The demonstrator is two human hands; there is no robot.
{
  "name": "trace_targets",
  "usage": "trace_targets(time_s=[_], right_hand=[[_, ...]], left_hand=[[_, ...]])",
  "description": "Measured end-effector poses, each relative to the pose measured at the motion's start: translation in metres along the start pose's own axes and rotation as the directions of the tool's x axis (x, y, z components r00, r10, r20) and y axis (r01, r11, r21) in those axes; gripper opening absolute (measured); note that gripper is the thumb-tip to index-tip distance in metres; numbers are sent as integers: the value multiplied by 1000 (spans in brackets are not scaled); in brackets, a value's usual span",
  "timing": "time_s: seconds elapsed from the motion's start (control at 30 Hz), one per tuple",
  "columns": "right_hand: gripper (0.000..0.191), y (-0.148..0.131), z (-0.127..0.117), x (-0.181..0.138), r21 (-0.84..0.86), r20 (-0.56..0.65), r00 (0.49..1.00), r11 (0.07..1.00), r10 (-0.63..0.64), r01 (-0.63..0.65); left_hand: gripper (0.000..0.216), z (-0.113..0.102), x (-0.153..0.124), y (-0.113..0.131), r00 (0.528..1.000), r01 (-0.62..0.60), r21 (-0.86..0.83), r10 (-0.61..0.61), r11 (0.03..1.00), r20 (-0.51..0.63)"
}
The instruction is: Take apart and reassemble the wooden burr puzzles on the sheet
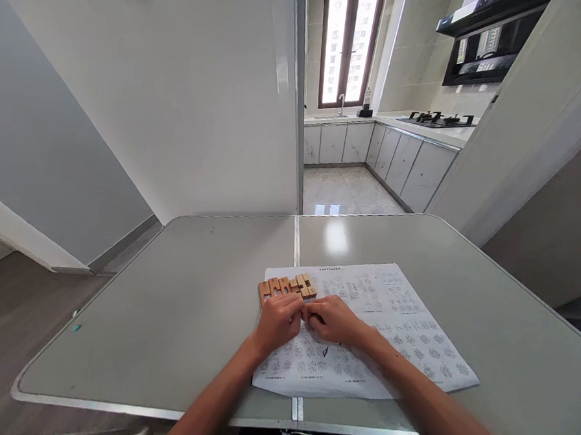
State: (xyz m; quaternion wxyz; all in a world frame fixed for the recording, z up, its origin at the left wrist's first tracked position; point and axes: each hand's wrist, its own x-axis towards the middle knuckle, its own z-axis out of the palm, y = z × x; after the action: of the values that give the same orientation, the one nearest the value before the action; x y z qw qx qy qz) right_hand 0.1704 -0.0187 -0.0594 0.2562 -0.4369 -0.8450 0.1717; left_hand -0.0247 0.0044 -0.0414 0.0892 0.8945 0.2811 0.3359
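Several notched wooden puzzle pieces lie side by side in a row on the upper left part of a printed sheet. Just in front of them is my left hand, its fingers curled closed and partly covering the near ends of the pieces. My right hand is closed too, its fingertips meeting those of the left over the paper. Whatever is between the fingers is hidden or too small to name. Small line drawings and text cover the sheet.
A grey-green folding table with a metal rim carries the sheet. Its centre seam runs under the paper. A small teal bit lies near the left edge. Beyond the table is a kitchen with a stove and cabinets.
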Motion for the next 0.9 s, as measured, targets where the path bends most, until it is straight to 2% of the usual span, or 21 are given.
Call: trace_targets(time_s=[0.07,0.13,0.23,0.33,0.47,0.57,0.7,0.9], right_hand=[[20,0,0,0,-17,-4,1000,1000,9,-9],[19,-1,0,1,-22,-2,1000,1000,12,-12],[19,-3,-2,1,-17,0,1000,1000,17,-17],[19,-5,-4,1,-10,1,1000,1000,17,-17],[18,-6,-6,2,-12,-3,1000,1000,16,-16],[18,-5,-6,2,-11,-3,1000,1000,18,-18],[18,-3,-5,2,-2,2,1000,1000,22,-22],[18,-5,-6,2,4,9,999,999,36,-36]], left_hand=[[28,-5,3,-4,986,132,8,-130,991,-106],[27,-8,8,-8,950,246,24,-236,969,-203],[22,-11,13,-15,922,336,83,-309,938,-233],[13,-15,13,-22,932,345,138,-321,928,-171],[54,-29,6,-35,962,265,121,-270,957,28],[81,-40,0,-46,963,223,84,-233,971,137],[91,-44,-5,-53,956,242,74,-251,967,153],[80,-42,-3,-51,964,230,65,-237,971,125]])
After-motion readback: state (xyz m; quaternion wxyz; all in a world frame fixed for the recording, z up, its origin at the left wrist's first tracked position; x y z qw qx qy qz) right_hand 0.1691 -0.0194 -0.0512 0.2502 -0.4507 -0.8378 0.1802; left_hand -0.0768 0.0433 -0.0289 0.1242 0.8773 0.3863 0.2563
